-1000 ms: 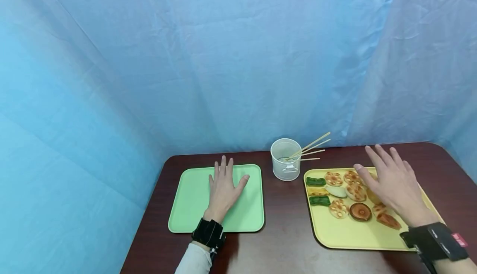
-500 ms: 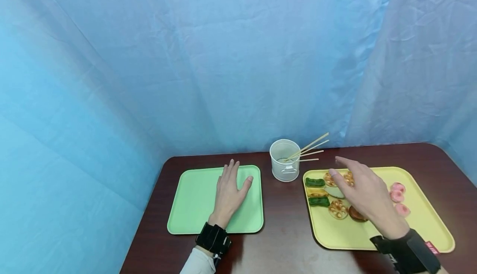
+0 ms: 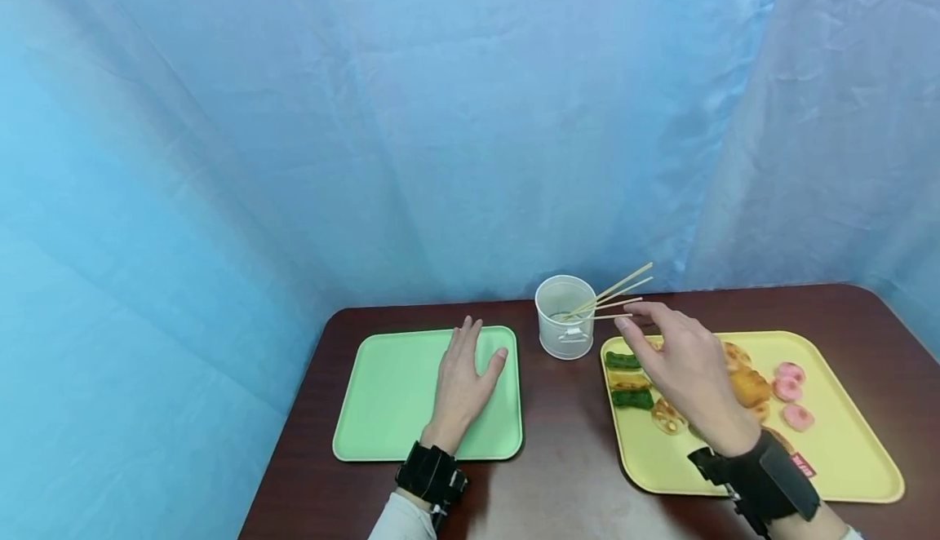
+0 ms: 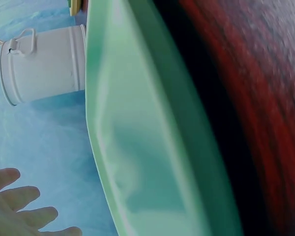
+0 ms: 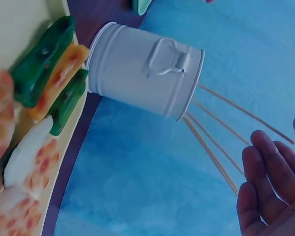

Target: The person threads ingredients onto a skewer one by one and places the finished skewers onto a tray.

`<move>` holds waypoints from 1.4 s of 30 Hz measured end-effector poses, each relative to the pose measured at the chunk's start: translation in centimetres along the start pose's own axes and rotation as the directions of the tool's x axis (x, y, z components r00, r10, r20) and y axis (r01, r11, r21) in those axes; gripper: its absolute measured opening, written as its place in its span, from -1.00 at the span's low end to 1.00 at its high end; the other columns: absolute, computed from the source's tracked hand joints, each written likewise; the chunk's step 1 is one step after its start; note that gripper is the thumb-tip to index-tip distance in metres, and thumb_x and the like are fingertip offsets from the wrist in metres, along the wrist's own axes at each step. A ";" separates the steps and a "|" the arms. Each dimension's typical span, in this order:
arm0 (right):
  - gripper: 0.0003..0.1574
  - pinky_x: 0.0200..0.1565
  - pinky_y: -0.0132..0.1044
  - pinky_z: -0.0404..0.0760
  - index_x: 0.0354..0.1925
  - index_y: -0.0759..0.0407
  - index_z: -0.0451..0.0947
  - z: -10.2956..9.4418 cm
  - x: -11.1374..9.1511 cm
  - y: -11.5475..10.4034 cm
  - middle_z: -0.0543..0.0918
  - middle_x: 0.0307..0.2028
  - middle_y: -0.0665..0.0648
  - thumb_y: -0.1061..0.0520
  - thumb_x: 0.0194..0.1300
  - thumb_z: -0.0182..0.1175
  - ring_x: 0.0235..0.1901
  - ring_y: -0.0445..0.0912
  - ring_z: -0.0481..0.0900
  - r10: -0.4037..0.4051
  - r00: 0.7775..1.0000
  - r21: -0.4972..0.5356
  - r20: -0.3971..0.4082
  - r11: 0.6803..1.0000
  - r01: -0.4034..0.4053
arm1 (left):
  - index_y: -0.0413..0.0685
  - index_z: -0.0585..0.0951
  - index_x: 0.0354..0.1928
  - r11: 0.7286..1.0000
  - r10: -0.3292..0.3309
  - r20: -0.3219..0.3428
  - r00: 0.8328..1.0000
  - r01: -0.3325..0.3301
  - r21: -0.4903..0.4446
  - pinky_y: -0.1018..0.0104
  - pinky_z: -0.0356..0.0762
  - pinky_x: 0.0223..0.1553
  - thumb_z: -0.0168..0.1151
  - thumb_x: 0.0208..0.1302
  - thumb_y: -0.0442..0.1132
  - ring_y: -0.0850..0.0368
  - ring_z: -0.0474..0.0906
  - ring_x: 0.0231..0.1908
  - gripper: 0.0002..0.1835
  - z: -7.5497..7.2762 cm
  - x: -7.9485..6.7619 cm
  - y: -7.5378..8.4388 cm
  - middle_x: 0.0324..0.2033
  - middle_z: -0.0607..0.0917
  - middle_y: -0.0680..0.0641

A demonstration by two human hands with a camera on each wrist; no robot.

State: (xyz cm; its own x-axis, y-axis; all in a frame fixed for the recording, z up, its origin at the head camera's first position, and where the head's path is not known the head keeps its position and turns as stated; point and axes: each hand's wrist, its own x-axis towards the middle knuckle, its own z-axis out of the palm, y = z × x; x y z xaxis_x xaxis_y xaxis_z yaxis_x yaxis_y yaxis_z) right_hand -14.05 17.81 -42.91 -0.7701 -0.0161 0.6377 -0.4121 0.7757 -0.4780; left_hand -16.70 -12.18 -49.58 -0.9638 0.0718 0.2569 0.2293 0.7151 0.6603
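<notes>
Thin wooden skewers (image 3: 627, 285) lean out over the right rim of a small white metal bucket (image 3: 565, 334). My right hand (image 3: 693, 373) hovers above the left part of the yellow tray (image 3: 844, 471), thumb and fingers spread apart near the skewers' outer ends. In the right wrist view, the tip of one skewer (image 5: 246, 113) reaches between the thumb and the fingers (image 5: 268, 182); no grip shows. Over the right part of the green tray (image 3: 389, 401), my left hand (image 3: 463, 389) is held with straight fingers and holds nothing. Whether it touches the tray, I cannot tell.
Food pieces lie on the yellow tray: green pepper pieces (image 3: 631, 399), lotus root slices (image 3: 667, 416), a golden-brown piece (image 3: 749, 387) and pink pieces (image 3: 796, 418). My right hand covers some of them. A blue curtain (image 3: 470, 132) hangs behind the dark wooden table (image 3: 558, 442).
My right hand has moved left from over the middle of the yellow tray to the skewers' ends, uncovering the pink pieces. My left hand has shifted slightly right.
</notes>
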 end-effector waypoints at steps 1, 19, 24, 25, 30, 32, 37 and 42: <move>-0.69 -0.33 0.04 0.52 -0.01 0.18 0.70 0.1 0.0 0.0 0.78 -0.27 0.15 0.13 0.30 0.43 -0.30 0.11 0.70 -0.006 1.000 0.000 -0.009 1.000 0.006 | -0.15 0.37 0.51 1.000 0.000 -0.001 1.000 0.000 0.000 -0.22 0.11 0.46 0.13 0.49 0.18 -0.27 0.10 0.54 -0.25 0.1 0.0 0.0 0.54 0.27 -0.22; -0.78 -0.41 -0.57 0.32 -0.03 0.24 0.71 -4.3 -0.2 -0.8 0.79 -0.26 -0.08 0.35 0.36 0.32 -0.23 -0.47 0.59 0.055 0.979 0.240 -0.198 0.971 -0.006 | -0.11 0.40 0.49 0.998 0.060 0.011 0.998 -0.060 -0.032 -0.09 0.19 0.46 0.15 0.47 0.16 -0.14 0.18 0.53 -0.28 1.2 -0.6 1.5 0.53 0.31 -0.13; -0.77 -0.26 -0.54 0.48 0.03 0.39 0.65 -5.1 -0.7 -0.9 0.79 -0.18 -0.15 0.40 0.44 0.21 -0.16 -0.31 0.68 0.199 0.963 0.444 -0.181 0.890 -0.101 | -0.05 0.40 0.50 0.989 0.062 -0.015 0.998 -0.063 -0.132 -0.10 0.25 0.43 0.12 0.50 0.17 -0.05 0.21 0.52 -0.32 1.0 -0.6 2.9 0.53 0.31 -0.05; -0.76 -0.17 -0.52 0.51 0.04 0.42 0.63 -5.1 -0.8 -0.9 0.80 -0.17 -0.11 0.41 0.45 0.19 -0.14 -0.28 0.70 0.230 0.958 0.473 -0.168 0.872 -0.126 | -0.04 0.41 0.49 0.986 0.068 -0.017 0.998 -0.069 -0.150 -0.10 0.26 0.42 0.12 0.51 0.16 -0.04 0.23 0.51 -0.33 1.0 -0.6 3.2 0.53 0.32 -0.05; -0.70 0.01 -0.46 0.56 0.12 0.43 0.59 -5.3 -1.2 -0.9 0.81 -0.12 0.02 0.29 0.52 0.17 -0.05 -0.18 0.72 0.381 0.923 0.609 -0.053 0.745 -0.273 | -0.03 0.45 0.47 0.964 0.122 -0.009 0.992 -0.121 -0.239 -0.10 0.34 0.38 0.07 0.57 0.09 -0.01 0.30 0.47 -0.42 1.0 -0.6 4.6 0.48 0.40 -0.07; -0.68 0.03 -0.45 0.56 0.14 0.40 0.59 -5.2 -1.4 -0.8 0.81 -0.11 0.03 0.22 0.54 0.17 -0.02 -0.15 0.71 0.413 0.910 0.668 0.017 0.673 -0.318 | -0.04 0.46 0.46 0.943 0.150 0.001 0.989 -0.143 -0.299 -0.06 0.41 0.34 0.08 0.58 0.04 0.01 0.35 0.44 -0.45 1.0 -0.5 5.1 0.45 0.45 -0.07; -0.68 0.05 -0.45 0.58 0.13 0.37 0.58 -4.0 -2.0 -0.6 0.81 -0.12 0.03 0.18 0.56 0.15 -0.03 -0.17 0.73 0.394 0.904 0.766 0.165 0.527 -0.369 | -0.05 0.43 0.48 0.814 0.193 0.063 0.979 -0.124 -0.568 0.14 0.53 0.24 0.14 0.58 -0.15 -0.05 0.47 0.36 -0.50 0.9 -0.2 5.7 0.38 0.52 -0.14; -0.74 0.06 -0.36 0.63 0.11 0.31 0.60 -2.1 -2.9 -0.6 0.80 -0.09 0.08 0.26 0.59 0.06 -0.02 -0.13 0.74 0.351 0.885 0.879 0.304 0.254 -0.403 | -0.25 0.42 0.44 0.559 0.189 0.139 0.972 0.010 -0.829 0.16 0.55 0.21 0.13 0.56 -0.34 -0.20 0.49 0.33 -0.52 1.3 0.0 6.2 0.33 0.53 -0.29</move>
State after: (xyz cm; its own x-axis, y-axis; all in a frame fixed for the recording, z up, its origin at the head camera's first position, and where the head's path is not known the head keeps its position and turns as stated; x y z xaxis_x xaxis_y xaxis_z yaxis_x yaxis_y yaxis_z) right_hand -10.53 18.73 -43.19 -0.9748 0.0664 0.2130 -0.2226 -0.3509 -0.9096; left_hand -15.41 -6.81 -46.38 -0.9126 0.3013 0.2765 0.2318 -0.1760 0.9567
